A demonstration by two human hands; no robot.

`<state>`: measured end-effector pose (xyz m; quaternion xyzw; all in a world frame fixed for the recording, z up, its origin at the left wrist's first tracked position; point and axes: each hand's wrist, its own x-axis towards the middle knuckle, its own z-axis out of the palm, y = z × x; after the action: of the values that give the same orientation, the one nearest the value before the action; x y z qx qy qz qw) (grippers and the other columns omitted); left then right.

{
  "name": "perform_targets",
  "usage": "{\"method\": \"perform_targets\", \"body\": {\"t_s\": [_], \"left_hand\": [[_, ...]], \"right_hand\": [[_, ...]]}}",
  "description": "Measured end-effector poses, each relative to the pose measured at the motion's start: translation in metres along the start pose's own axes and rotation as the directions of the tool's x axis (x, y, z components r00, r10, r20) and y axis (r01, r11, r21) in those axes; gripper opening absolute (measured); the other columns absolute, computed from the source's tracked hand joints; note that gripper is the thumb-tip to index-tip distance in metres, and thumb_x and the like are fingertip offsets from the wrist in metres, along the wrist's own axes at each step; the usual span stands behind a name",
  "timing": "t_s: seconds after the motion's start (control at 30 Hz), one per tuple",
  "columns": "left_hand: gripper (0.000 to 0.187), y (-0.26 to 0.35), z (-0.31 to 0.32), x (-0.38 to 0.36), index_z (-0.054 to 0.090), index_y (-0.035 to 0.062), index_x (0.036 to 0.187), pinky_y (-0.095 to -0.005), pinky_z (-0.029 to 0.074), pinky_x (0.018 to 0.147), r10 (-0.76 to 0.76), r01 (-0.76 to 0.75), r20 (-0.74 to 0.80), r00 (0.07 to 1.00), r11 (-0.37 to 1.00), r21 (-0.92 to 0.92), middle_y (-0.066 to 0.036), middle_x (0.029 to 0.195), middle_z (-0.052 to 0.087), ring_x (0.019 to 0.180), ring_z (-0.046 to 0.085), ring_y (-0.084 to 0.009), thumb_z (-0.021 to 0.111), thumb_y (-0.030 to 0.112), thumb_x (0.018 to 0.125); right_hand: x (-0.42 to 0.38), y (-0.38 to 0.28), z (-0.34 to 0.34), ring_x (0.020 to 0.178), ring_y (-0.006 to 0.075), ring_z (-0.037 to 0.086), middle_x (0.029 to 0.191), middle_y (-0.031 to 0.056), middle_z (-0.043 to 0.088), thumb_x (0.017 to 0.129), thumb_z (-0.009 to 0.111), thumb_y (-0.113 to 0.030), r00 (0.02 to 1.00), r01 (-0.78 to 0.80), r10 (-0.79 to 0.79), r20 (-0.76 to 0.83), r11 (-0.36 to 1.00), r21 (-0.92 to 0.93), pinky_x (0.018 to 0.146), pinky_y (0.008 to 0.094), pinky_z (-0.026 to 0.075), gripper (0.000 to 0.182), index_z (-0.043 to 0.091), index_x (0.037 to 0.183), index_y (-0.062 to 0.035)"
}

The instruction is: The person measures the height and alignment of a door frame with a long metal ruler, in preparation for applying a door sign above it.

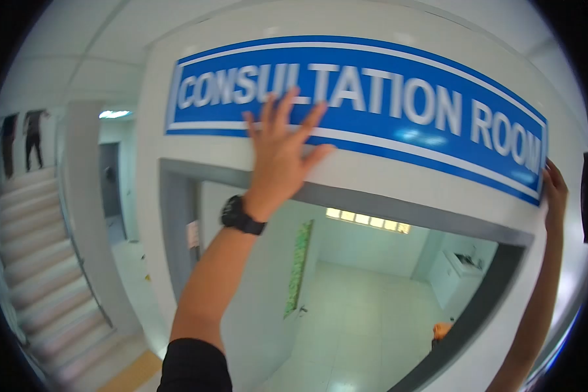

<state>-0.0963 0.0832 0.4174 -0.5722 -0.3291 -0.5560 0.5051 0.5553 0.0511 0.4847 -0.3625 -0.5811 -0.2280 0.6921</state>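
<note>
left hand (282, 153) flat on the sign (372, 104) above the doorway (346, 287), right hand (554, 193) at the sign's far lower corner

the left hand's fingers are spread apart, palm pressed against the sign's lower edge over the left part of the doorway, a watch (240, 215) on the wrist; the right hand touches the sign's right end, though whether it grips or only pushes i cannot tell. the blue sign sits on the wall just above the doorway, its right end looking lower — possibly lens bend. risks, as i judge them: uneven pressure could set it crooked, or a slipping palm could let one end peel off and drop — stairs (42, 261) lie well left of the doorway.
</note>
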Motion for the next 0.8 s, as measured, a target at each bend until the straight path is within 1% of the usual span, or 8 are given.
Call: {"method": "perform_targets", "body": {"t_s": [0.07, 0.13, 0.17, 0.2, 0.27, 0.6, 0.77, 0.8], "left_hand": [[0.063, -0.001, -0.001, -0.001, 0.057, 0.0315, 0.149, -0.0768, 0.012, 0.114, -0.019, 0.019, -0.007, 1.000, 0.999, 0.027, -0.012, 0.164, 0.033, 0.150, 0.025, -0.0467, 0.070, 0.053, 0.091], [0.063, 0.001, 0.000, 0.000, 0.057, 0.0313, 0.148, -0.0789, 0.011, 0.113, -0.013, 0.013, -0.001, 1.000, 1.000, -0.019, -0.015, 0.163, 0.032, 0.149, 0.024, -0.0487, 0.070, 0.054, 0.091], [0.063, 0.000, 0.001, 0.000, 0.057, 0.0313, 0.148, -0.0789, 0.011, 0.113, -0.025, 0.025, -0.001, 1.000, 1.000, -0.001, -0.015, 0.163, 0.032, 0.149, 0.024, -0.0487, 0.070, 0.054, 0.091], [0.063, 0.000, 0.003, -0.001, 0.058, 0.0313, 0.147, -0.0804, 0.011, 0.112, -0.014, 0.014, -0.012, 1.000, 1.000, -0.022, -0.016, 0.163, 0.032, 0.149, 0.024, -0.0497, 0.070, 0.055, 0.090], [0.063, -0.002, 0.007, 0.000, 0.060, 0.0311, 0.145, -0.0837, 0.008, 0.110, 0.006, -0.008, -0.035, 0.999, 0.998, -0.059, -0.018, 0.162, 0.032, 0.149, 0.022, -0.0526, 0.068, 0.060, 0.090], [0.064, -0.005, 0.013, -0.001, 0.060, 0.0304, 0.145, -0.0833, 0.007, 0.110, 0.020, -0.023, -0.056, 0.998, 0.999, -0.049, -0.019, 0.161, 0.033, 0.148, 0.022, -0.0539, 0.065, 0.064, 0.090], [0.064, -0.001, 0.005, -0.001, 0.057, 0.0325, 0.147, -0.0816, 0.008, 0.112, -0.002, 0.000, -0.028, 1.000, 0.999, -0.041, -0.018, 0.161, 0.033, 0.148, 0.025, -0.0508, 0.069, 0.058, 0.090], [0.064, 0.000, 0.002, -0.001, 0.056, 0.0336, 0.149, -0.0807, 0.010, 0.112, -0.010, 0.009, -0.027, 1.000, 0.999, -0.038, -0.015, 0.162, 0.034, 0.147, 0.028, -0.0492, 0.071, 0.055, 0.090]], "right_hand": [[0.009, 0.021, -0.004, 0.125, 0.0270, 0.062, 0.134, 0.0168, 0.067, 0.098, 0.068, -0.038, 0.999, 0.042, -0.042, -0.015, 0.998, -0.051, 0.109, 0.0387, 0.046, 0.056, 0.060, 0.143, -0.0064], [0.014, 0.043, -0.004, 0.126, 0.0295, 0.062, 0.134, 0.0174, 0.066, 0.097, 0.068, -0.045, 0.996, 0.049, -0.059, -0.068, 0.988, -0.143, 0.110, 0.0402, 0.046, 0.060, 0.059, 0.144, -0.0082], [0.016, 0.056, -0.005, 0.126, 0.0303, 0.062, 0.135, 0.0175, 0.066, 0.096, 0.067, -0.048, 0.993, 0.043, -0.063, -0.103, 0.981, -0.188, 0.111, 0.0407, 0.046, 0.062, 0.059, 0.145, -0.0090], [0.017, 0.054, -0.005, 0.127, 0.0294, 0.063, 0.135, 0.0174, 0.066, 0.096, 0.066, -0.051, 0.999, 0.026, -0.031, -0.043, 0.993, -0.116, 0.110, 0.0417, 0.047, 0.066, 0.058, 0.146, -0.0094], [0.013, 0.050, -0.006, 0.126, 0.0294, 0.063, 0.135, 0.0175, 0.066, 0.096, 0.066, -0.051, 0.999, 0.028, -0.030, -0.025, 0.996, -0.086, 0.110, 0.0421, 0.047, 0.066, 0.058, 0.146, -0.0096], [0.024, 0.054, -0.001, 0.126, 0.0291, 0.063, 0.134, 0.0179, 0.066, 0.096, 0.066, -0.050, 1.000, 0.024, -0.024, 0.014, 0.999, -0.047, 0.111, 0.0426, 0.046, 0.065, 0.057, 0.146, -0.0088], [0.017, 0.050, -0.012, 0.126, 0.0290, 0.063, 0.134, 0.0182, 0.066, 0.096, 0.067, -0.049, 1.000, -0.002, 0.002, 0.001, 0.998, -0.069, 0.112, 0.0426, 0.046, 0.065, 0.058, 0.146, -0.0083], [0.018, 0.046, -0.012, 0.126, 0.0277, 0.062, 0.134, 0.0181, 0.066, 0.096, 0.067, -0.047, 1.000, 0.030, -0.029, 0.012, 0.997, -0.069, 0.112, 0.0414, 0.045, 0.064, 0.058, 0.145, -0.0073]]}}
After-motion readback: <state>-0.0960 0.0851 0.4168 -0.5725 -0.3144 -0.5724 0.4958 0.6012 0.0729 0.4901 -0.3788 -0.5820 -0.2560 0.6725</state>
